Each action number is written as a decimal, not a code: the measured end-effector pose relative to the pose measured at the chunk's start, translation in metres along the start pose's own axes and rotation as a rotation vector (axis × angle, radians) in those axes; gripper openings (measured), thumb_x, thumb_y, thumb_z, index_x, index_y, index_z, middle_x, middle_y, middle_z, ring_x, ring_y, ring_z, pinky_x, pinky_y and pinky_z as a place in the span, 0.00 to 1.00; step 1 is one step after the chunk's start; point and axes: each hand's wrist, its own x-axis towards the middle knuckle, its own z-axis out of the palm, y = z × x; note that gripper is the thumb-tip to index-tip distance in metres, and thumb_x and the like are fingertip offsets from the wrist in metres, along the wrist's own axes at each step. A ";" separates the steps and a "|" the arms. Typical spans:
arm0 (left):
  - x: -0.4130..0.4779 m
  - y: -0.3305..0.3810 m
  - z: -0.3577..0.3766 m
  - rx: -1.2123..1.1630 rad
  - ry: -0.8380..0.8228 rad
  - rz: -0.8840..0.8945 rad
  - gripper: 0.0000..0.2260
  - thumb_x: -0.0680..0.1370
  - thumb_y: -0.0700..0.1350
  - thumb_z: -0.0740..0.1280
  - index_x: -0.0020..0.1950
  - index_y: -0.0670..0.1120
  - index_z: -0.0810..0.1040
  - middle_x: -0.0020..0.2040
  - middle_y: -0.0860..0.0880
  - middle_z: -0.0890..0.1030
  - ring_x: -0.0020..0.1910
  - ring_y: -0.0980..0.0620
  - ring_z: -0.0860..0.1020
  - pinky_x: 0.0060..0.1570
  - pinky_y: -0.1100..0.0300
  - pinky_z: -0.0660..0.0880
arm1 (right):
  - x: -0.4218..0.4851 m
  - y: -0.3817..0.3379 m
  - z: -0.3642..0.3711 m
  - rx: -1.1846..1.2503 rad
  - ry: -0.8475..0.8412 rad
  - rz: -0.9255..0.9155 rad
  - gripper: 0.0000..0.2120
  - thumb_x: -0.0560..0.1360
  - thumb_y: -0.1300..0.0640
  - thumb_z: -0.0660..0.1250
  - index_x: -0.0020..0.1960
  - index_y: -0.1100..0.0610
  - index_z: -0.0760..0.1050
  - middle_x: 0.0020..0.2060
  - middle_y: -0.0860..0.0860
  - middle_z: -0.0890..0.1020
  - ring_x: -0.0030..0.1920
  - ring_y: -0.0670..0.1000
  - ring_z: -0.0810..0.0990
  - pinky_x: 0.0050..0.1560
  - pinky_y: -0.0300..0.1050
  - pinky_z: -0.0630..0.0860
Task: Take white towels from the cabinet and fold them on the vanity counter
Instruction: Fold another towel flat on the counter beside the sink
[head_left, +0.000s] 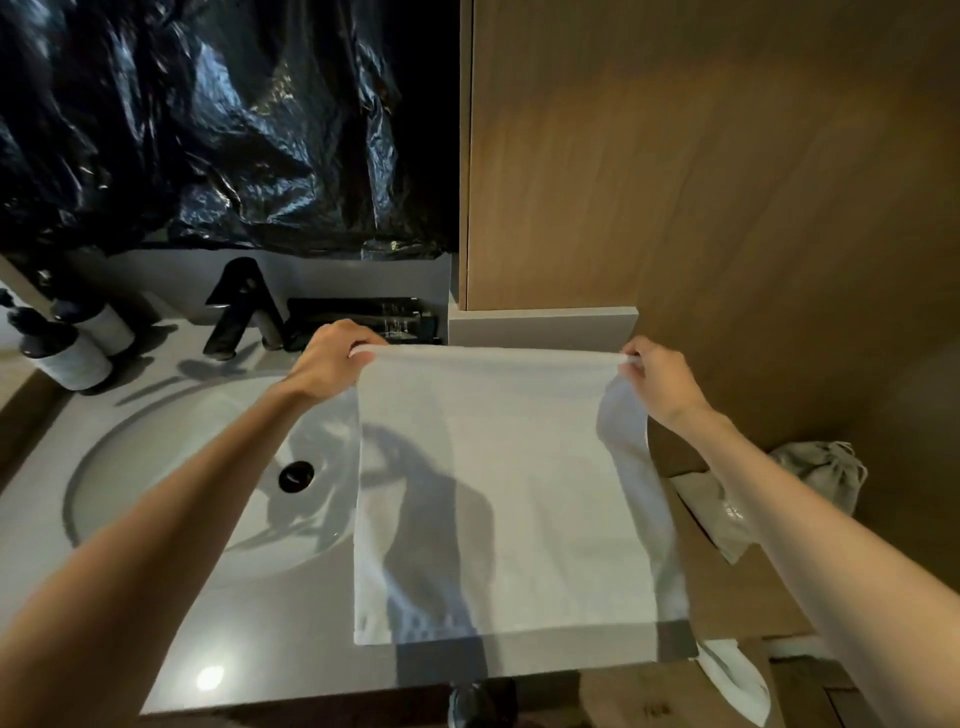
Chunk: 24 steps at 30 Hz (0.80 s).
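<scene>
1. Grey vanity counter (291, 639) sits under black plastic sheeting (208, 130); wood cabinet panel (727, 156) at R.
2. White towel (545, 493) is spread over counter's R half. Near hem lies by front edge, L side at sink's (171, 467) R rim, far hem held taut.
3. L hand (332, 364) grips far-L corner, fingers curled round it. R hand (660, 379) pinches far-R corner w/ fingertips.
4. Writing: small pale print on dark tubes (374, 317) at back edge, too small to read. 2 pump bottles (78, 358) at back-L corner, labels illegible.
5. Sink shows black drain (296, 475); black faucet (239, 306) at its back.
6. Grey drawstring bag (821, 467) lies beyond counter's R edge, contents hidden.
</scene>
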 end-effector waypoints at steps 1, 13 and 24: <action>-0.003 0.000 -0.002 0.002 0.020 -0.007 0.10 0.78 0.34 0.64 0.55 0.39 0.82 0.50 0.42 0.81 0.49 0.48 0.77 0.45 0.60 0.69 | -0.002 -0.001 -0.001 0.008 0.013 -0.010 0.07 0.81 0.63 0.61 0.57 0.63 0.74 0.51 0.61 0.81 0.51 0.60 0.79 0.54 0.56 0.77; -0.095 0.013 -0.003 -0.044 0.190 0.034 0.12 0.75 0.31 0.66 0.49 0.44 0.85 0.46 0.49 0.81 0.45 0.51 0.76 0.44 0.61 0.69 | -0.098 -0.003 0.000 0.148 0.200 0.000 0.07 0.79 0.65 0.61 0.54 0.61 0.75 0.51 0.52 0.76 0.48 0.50 0.74 0.43 0.38 0.68; -0.190 0.003 0.038 -0.136 0.126 0.029 0.15 0.73 0.30 0.68 0.46 0.50 0.85 0.42 0.54 0.79 0.43 0.53 0.74 0.40 0.70 0.67 | -0.187 0.013 0.030 0.182 0.214 0.080 0.06 0.79 0.67 0.61 0.51 0.58 0.74 0.50 0.53 0.77 0.47 0.51 0.76 0.45 0.40 0.71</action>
